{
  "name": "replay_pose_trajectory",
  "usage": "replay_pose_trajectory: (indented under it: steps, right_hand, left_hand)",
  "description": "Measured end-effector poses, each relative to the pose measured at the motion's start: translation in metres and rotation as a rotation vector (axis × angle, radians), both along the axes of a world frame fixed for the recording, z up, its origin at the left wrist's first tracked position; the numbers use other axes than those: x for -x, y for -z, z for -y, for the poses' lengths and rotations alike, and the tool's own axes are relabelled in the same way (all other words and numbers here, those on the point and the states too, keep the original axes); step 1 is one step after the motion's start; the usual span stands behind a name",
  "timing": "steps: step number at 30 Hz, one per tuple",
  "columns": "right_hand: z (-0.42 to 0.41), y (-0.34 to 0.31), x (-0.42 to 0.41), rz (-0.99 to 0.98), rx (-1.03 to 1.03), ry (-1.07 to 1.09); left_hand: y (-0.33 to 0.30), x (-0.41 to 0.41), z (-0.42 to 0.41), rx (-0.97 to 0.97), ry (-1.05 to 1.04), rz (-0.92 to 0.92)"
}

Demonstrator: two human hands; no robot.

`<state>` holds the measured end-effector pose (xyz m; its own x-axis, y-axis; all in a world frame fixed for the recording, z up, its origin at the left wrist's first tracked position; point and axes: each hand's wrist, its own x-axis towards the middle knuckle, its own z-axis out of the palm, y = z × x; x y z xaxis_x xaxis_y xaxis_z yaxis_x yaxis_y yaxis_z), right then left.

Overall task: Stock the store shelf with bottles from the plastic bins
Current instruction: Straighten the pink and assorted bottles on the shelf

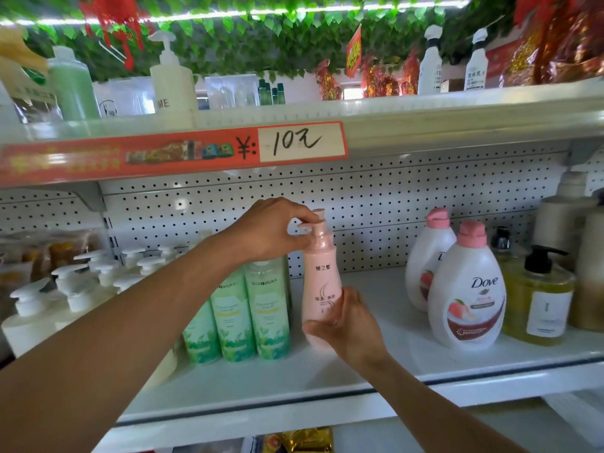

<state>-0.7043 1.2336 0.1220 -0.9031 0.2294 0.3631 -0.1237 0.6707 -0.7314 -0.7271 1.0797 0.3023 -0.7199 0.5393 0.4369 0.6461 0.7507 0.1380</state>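
White pegboard backs a store shelf that runs across the middle of the frame, with a second shelf above it carrying a red price strip marked with a handwritten price. Green plastic leaves and red decorations hang along the top of the frame.

At the centre stands a pink pump bottle, upright on the white shelf board. The left hand reaches in from the lower left and its fingertips pinch the pump head at the top of the bottle. The right hand comes up from the lower right, with its fingers and thumb wrapped round the lower part of the bottle's body.

Just left of the pink bottle, touching or nearly so, stand green bottles in a tight row. Further left, white pump bottles crowd the left edge of the frame. Right of the pink bottle, across a bare stretch of shelf, are two white bottles with pink caps, one behind the other. Beside them at the right sits a yellow bottle with a black pump, and tall beige bottles stand at the far right edge. On the upper shelf are more pump bottles and clear boxes, blurred.
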Motion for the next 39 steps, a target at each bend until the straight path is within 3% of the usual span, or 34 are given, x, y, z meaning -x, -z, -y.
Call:
replay_pose_trajectory:
  steps: [6, 8, 10, 13, 24, 29, 35, 37, 39]
  right_hand:
    - [-0.008, 0.0, 0.005, 0.005, 0.143, -0.094]
    - [-0.011, -0.002, 0.005, 0.077, 0.298, -0.213]
    - [-0.011, 0.0, 0.008, 0.037, 0.438, -0.384]
    - [-0.007, 0.005, 0.01, -0.018, 0.55, -0.458]
    - [-0.003, 0.012, 0.012, 0.023, 0.508, -0.329]
    - [-0.001, 0.017, 0.003, 0.015, 0.381, -0.169]
    - [-0.023, 0.013, -0.022, -0.042, 0.298, -0.158]
    - [-0.04, 0.012, -0.039, -0.111, 0.213, -0.146]
    - [-0.059, 0.012, -0.056, -0.181, 0.126, -0.078]
  left_hand:
    - [-0.006, 0.013, -0.004, -0.149, 0.159, 0.27]
    - [-0.006, 0.02, -0.012, -0.081, 0.147, 0.356]
    - [-0.003, 0.028, -0.018, 0.001, 0.106, 0.422]
    - [0.002, 0.037, -0.02, 0.073, 0.067, 0.422]
    - [0.007, 0.046, -0.019, 0.019, 0.099, 0.432]
    - [0.012, 0.036, -0.018, -0.079, 0.141, 0.221]
    - [0.041, -0.01, -0.024, -0.428, 0.179, -0.184]
    - [0.058, -0.033, -0.032, -0.508, 0.196, -0.228]
    - [0.079, -0.055, -0.044, -0.528, 0.224, -0.161]
